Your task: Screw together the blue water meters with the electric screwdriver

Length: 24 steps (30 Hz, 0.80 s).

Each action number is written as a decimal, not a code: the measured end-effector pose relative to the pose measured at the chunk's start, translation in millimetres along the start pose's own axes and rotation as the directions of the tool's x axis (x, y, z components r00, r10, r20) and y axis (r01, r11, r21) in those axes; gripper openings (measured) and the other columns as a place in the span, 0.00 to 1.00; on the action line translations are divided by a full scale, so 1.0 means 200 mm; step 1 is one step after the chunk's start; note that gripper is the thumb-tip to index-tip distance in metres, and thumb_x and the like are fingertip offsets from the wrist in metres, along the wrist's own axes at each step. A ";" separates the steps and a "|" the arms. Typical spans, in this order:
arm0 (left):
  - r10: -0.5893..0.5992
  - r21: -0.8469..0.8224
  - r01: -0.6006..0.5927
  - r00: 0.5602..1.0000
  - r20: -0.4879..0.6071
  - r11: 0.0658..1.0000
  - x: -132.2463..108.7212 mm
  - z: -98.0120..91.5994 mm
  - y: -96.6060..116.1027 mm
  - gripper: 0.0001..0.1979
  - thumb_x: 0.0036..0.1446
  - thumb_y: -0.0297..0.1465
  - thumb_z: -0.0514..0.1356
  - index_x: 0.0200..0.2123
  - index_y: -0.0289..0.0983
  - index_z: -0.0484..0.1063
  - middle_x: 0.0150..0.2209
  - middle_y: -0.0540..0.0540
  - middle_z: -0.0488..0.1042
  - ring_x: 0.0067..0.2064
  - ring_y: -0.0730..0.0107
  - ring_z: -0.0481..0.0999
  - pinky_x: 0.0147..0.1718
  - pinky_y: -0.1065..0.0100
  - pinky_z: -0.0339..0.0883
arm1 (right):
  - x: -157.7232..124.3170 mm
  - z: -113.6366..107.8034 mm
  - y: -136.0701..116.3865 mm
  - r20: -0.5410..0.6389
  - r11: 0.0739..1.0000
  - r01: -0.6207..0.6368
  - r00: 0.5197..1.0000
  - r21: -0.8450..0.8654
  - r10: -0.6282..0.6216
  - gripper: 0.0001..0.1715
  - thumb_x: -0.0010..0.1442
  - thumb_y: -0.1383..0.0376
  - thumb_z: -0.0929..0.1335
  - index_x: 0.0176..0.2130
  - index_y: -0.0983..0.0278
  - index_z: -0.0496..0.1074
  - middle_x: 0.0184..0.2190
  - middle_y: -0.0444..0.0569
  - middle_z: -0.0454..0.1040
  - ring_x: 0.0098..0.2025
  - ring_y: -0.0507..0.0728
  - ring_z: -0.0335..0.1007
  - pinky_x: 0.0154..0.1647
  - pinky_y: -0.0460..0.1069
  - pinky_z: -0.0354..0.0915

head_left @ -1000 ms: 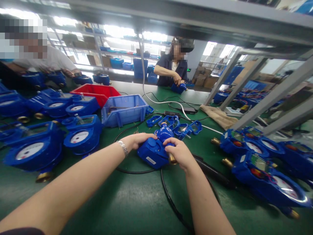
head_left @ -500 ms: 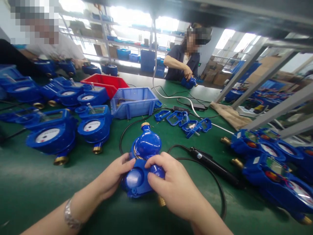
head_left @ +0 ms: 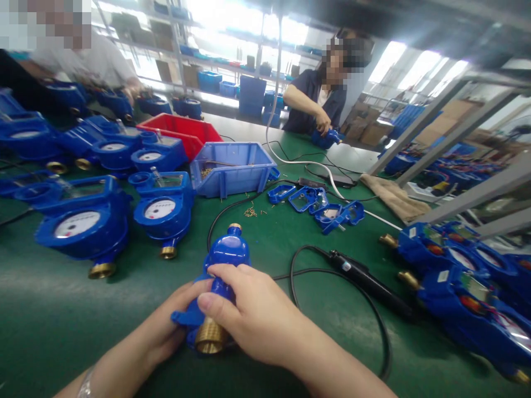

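Observation:
Both hands grip a blue water meter point(head_left: 229, 250) on the green table in front of me. Its threaded brass end point(head_left: 211, 336) points toward me, and a smaller brass end faces away. My left hand point(head_left: 172, 309) is closed around the meter's left side, with the fingers partly hidden behind it. From the right, my right hand point(head_left: 249, 309) wraps over the top, thumb and index finger pressed on the blue body near the brass end. The dial is out of sight. Small brass screws point(head_left: 250, 211) lie scattered just beyond the meter.
A black electric screwdriver point(head_left: 369, 282) with its cable lies to the right. Several blue meters point(head_left: 161, 213) stand at left, more point(head_left: 468, 298) at right. Behind are a light-blue bin point(head_left: 236, 171), a red bin point(head_left: 182, 132) and blue covers point(head_left: 332, 213). Two people work across the table.
The meter has turned in my hands and come slightly left, its brass end now facing me. My right hand has moved left over it. The scattered screws have come into view.

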State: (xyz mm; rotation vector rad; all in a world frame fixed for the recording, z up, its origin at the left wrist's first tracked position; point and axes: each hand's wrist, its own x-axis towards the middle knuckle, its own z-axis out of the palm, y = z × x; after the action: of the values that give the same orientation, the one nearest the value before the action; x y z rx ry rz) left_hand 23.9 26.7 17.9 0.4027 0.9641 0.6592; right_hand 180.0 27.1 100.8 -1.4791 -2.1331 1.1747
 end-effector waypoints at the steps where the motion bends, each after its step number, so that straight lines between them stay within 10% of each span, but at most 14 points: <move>1: -0.007 -0.003 0.007 1.000 -0.004 1.000 0.01 0.00 0.01 0.15 0.43 0.38 0.68 0.35 0.35 0.77 0.32 0.44 0.80 0.35 0.61 0.78 0.36 0.67 0.69 | 0.05 -0.03 0.02 -0.014 1.000 0.008 1.000 -0.026 -0.008 0.26 0.60 0.51 0.61 0.53 0.61 0.67 0.43 0.52 0.74 0.44 0.60 0.70 0.44 0.53 0.63; 5: -0.026 -0.051 0.025 0.999 -0.030 0.998 0.02 -0.05 0.02 0.10 0.40 0.33 0.69 0.28 0.35 0.77 0.27 0.46 0.79 0.30 0.65 0.77 0.32 0.69 0.70 | 0.30 -0.22 0.25 -0.338 0.943 -0.286 0.916 -0.172 0.216 0.16 0.62 0.57 0.63 0.46 0.61 0.71 0.34 0.45 0.76 0.36 0.53 0.72 0.40 0.47 0.65; 11: 0.011 -0.093 -0.008 0.999 0.031 0.996 0.01 -0.10 0.02 0.08 0.43 0.34 0.68 0.29 0.38 0.77 0.23 0.50 0.77 0.28 0.68 0.75 0.34 0.69 0.69 | 0.66 -0.37 0.67 -0.481 0.758 -0.573 0.783 -0.311 0.394 0.18 0.61 0.61 0.65 0.49 0.67 0.66 0.50 0.53 0.67 0.49 0.59 0.66 0.49 0.59 0.65; 24: 0.056 -0.068 -0.053 0.998 0.039 0.996 0.01 -0.09 0.05 0.19 0.40 0.38 0.69 0.39 0.38 0.77 0.27 0.47 0.79 0.31 0.62 0.76 0.37 0.65 0.67 | 0.93 -0.25 0.64 -0.245 0.760 -0.429 0.903 -0.489 0.352 0.16 0.61 0.61 0.65 0.48 0.66 0.67 0.47 0.52 0.68 0.46 0.57 0.68 0.45 0.55 0.67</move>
State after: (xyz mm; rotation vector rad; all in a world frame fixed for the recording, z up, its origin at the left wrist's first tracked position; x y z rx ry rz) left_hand 6.4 36.5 13.0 0.3830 0.8919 0.7286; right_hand 212.7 231.3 -2.1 -2.2684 -2.2194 0.5530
